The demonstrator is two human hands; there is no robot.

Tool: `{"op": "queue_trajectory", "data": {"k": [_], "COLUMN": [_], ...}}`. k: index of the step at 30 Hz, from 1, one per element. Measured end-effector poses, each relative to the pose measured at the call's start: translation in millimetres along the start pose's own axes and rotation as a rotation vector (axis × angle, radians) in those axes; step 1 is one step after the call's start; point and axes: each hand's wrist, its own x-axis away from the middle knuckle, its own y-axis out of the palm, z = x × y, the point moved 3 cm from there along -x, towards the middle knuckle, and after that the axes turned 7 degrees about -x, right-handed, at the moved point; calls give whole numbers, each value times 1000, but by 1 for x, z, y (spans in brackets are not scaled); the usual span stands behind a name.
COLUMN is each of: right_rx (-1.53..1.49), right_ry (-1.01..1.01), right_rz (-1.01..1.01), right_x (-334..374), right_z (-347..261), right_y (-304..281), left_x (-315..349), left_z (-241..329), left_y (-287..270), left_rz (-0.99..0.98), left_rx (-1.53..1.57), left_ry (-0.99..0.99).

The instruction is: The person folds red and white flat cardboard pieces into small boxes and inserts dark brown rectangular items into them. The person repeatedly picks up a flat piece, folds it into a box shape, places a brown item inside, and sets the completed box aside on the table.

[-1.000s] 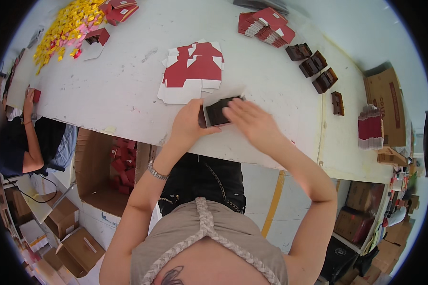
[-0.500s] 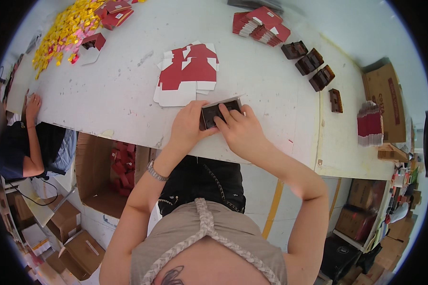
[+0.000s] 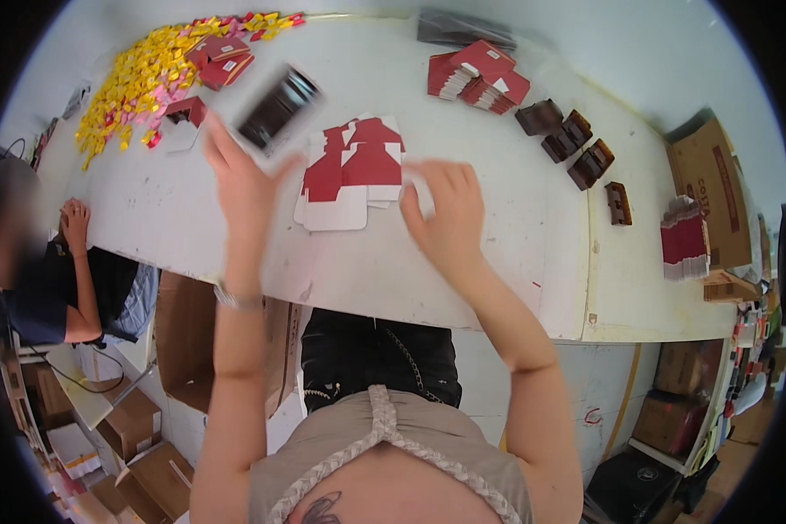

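My left hand (image 3: 246, 179) is over the left part of the white table, thumb and fingers spread, with nothing in it. Just beyond its fingers a small carton with a dark brown plastic tray (image 3: 279, 106) inside is smeared by motion. A pile of flat red and white carton blanks (image 3: 371, 170) lies in front of me. My right hand (image 3: 450, 210) is at the pile's right edge, thumb and bent fingers apart; whether the fingertips touch the top blank I cannot tell. An opened red and white carton (image 3: 183, 122) stands left of the blurred one.
Yellow and pink wrapped pieces (image 3: 148, 79) are heaped at the far left beside red cartons (image 3: 220, 59). At the far right are stacked red cartons (image 3: 480, 74), brown trays (image 3: 568, 135) and a cardboard box (image 3: 716, 192). Another person's hand (image 3: 75, 225) rests at the left table edge.
My hands have parted and let go of the carton with the dark tray. It has moved away to the far left, my left hand went left, and my right hand went to the blanks.
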Motion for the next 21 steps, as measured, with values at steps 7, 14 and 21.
{"op": "queue_trajectory", "data": {"k": [7,14,21], "right_rx": [349,-302,-871], "right_ry": [645,549,673], "right_rz": [-359,-229,-376], "right_x": [-20,8,57], "right_z": [64,44,-17], "right_y": [70,32,-34], "left_x": [19,65,97], "left_z": [-25,-3,41], "left_y": [42,66,29], "left_rz": [-324,-402,-631], "left_rx": [-41,637,921], "left_ry": [124,-339,-473]}}
